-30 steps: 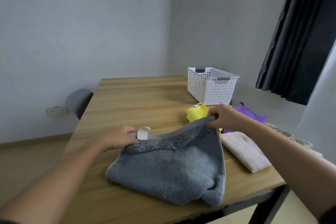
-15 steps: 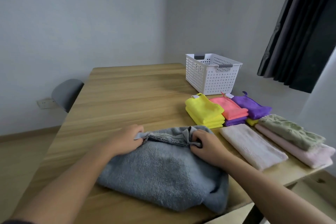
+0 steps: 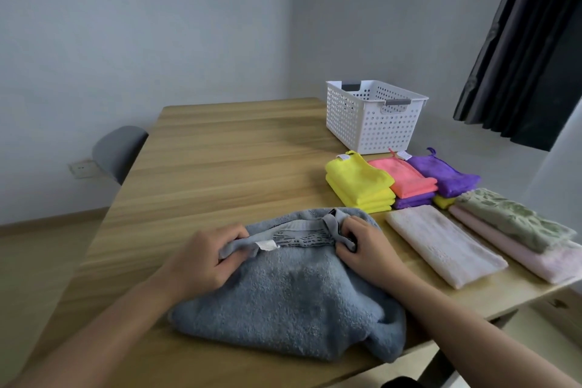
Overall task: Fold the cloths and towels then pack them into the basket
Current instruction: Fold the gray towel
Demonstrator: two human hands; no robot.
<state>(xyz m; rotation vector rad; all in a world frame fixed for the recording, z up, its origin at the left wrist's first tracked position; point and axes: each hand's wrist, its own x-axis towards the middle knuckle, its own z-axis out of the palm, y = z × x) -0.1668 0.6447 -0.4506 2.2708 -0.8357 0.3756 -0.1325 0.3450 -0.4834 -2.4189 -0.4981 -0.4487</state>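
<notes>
Indoors, left hand and right hand pinch grey towel on wooden table, pale walls behind.

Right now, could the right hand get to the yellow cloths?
Probably yes. The right hand grips the grey towel, so it would have to let go first. The yellow cloths lie just beyond it on the table, and nothing stands between them.

Both the left hand and right hand pinch the grey towel's border on the table.
</notes>
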